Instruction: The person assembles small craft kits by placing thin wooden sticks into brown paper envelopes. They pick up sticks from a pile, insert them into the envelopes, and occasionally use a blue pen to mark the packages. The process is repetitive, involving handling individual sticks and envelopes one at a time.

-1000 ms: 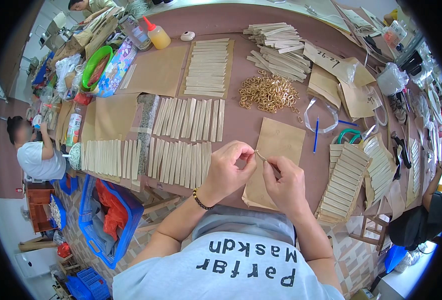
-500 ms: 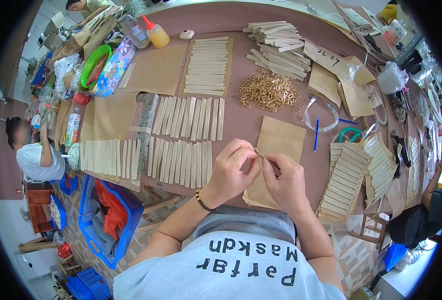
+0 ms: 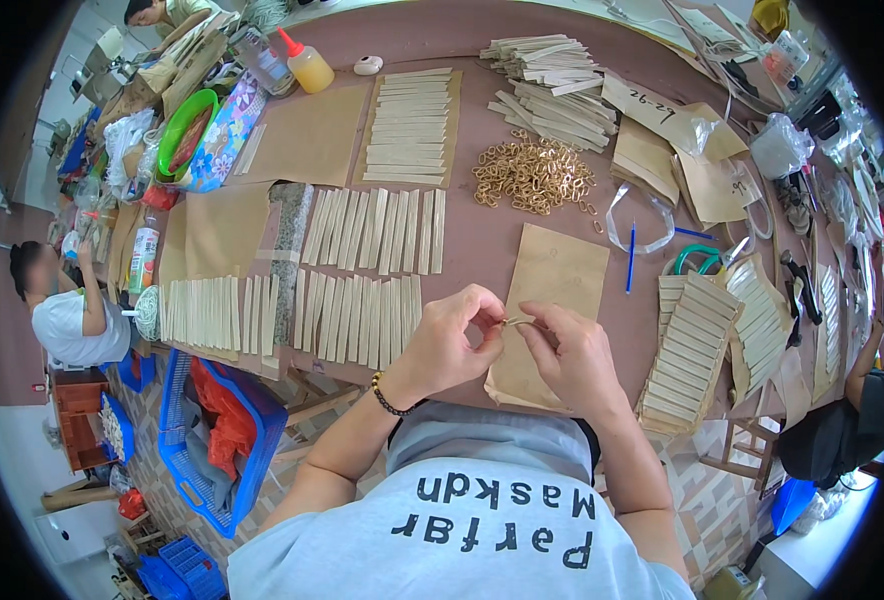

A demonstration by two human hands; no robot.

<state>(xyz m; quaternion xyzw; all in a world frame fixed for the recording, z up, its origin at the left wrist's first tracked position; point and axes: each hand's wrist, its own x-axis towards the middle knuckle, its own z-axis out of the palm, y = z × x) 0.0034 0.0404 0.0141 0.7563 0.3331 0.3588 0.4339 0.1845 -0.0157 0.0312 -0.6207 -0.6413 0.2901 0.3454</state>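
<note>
Over a brown paper sheet [image 3: 552, 275], my left hand [image 3: 459, 335] and my right hand [image 3: 567, 350] are close together, both pinching a short beige strip [image 3: 518, 321] between thumb and fingertips. The strip looks bent or folded. A glint of gold shows at its left end, but whether that is a metal ring is too small to tell. Beyond my hands lies a heap of gold oval rings [image 3: 534, 172], and behind it a loose pile of beige strips [image 3: 552, 80]. To the left, flat strips lie side by side in rows [image 3: 357, 315].
A blue pen [image 3: 631, 258], green-handled scissors [image 3: 699, 260] and paper sheets covered with strips [image 3: 692, 345] lie at the right. A glue bottle [image 3: 307, 62] and a green basket [image 3: 188, 132] stand at the back left. A blue crate [image 3: 224, 440] is below the table edge. Other people are at the left.
Both hands have shifted slightly toward me and left, and have turned the strip from slanting to nearly level. Both still pinch it.
</note>
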